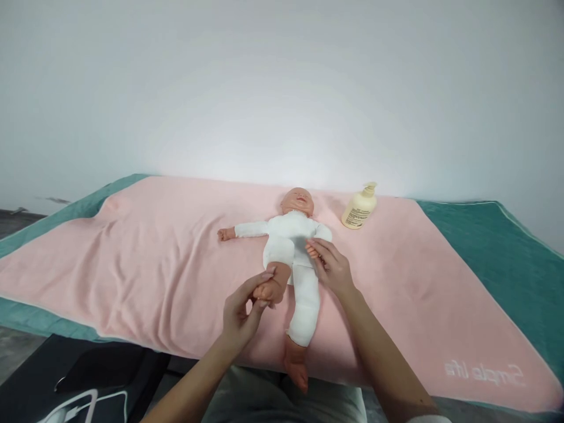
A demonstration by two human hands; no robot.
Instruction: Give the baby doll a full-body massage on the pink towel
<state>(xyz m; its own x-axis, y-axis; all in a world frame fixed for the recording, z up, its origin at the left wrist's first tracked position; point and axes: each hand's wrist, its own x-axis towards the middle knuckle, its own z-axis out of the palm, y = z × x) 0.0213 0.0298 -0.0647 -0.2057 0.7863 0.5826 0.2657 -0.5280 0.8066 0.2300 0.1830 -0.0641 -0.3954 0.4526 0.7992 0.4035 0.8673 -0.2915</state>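
Note:
A baby doll [305,294] with a white cloth body lies on its back, its head toward the wall. My left hand [241,308] is closed around one of its feet, and that leg is bent up off the blanket. The fingers of my right hand [333,265] pinch the doll's small hand, held in front of its belly. Its other arm is stretched out to the side, and its other leg reaches the blanket's front edge.
A pink blanket [409,294] covers a green cloth [524,252] on the table. A cream pump bottle [359,208] stands beyond my right hand. At the lower left are a black surface [35,367] and white cables [94,399]. A pale wall rises behind.

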